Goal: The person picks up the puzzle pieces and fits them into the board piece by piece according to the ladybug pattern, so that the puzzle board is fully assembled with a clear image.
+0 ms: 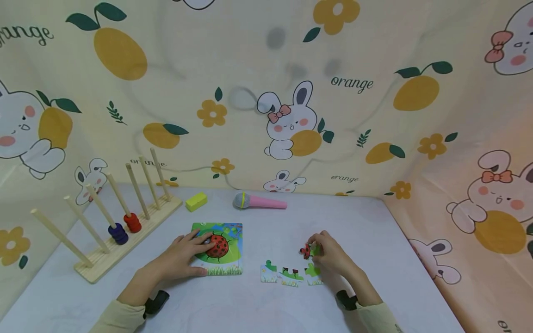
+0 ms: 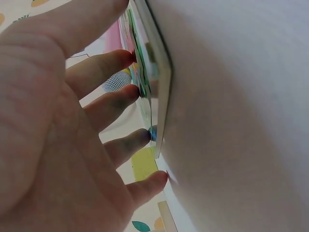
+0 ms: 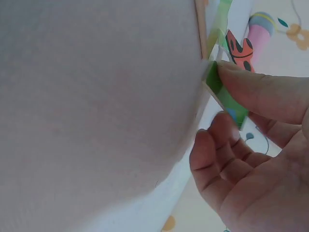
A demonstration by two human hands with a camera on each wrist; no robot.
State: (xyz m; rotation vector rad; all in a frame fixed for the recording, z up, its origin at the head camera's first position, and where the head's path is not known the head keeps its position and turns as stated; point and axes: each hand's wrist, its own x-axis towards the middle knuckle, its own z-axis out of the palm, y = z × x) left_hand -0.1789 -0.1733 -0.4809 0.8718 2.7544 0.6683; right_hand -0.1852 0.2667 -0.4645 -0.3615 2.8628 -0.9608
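Note:
My left hand (image 1: 179, 256) rests on the left part of a square ladybug picture board (image 1: 229, 263), its fingers spread over the picture and the thumb by the lower edge. In the left wrist view, the fingertips touch the board's face near its edge. My right hand (image 1: 333, 256) pinches a jigsaw piece (image 3: 224, 94) between thumb and fingers; it is green with a red, black-spotted part (image 1: 306, 251). Just below it on the table lie a left corner piece (image 1: 268, 274), a middle piece (image 1: 290, 277) and a right piece (image 1: 313, 273), showing grass and flowers.
A wooden peg rack (image 1: 96, 268) with blue rings (image 1: 118, 234) and red rings (image 1: 132, 223) stands at the left. Behind the board lie a yellow block (image 1: 196, 201) and a pink toy microphone (image 1: 266, 202). A patterned cloth (image 1: 250, 134) hangs behind the white table (image 1: 233, 305).

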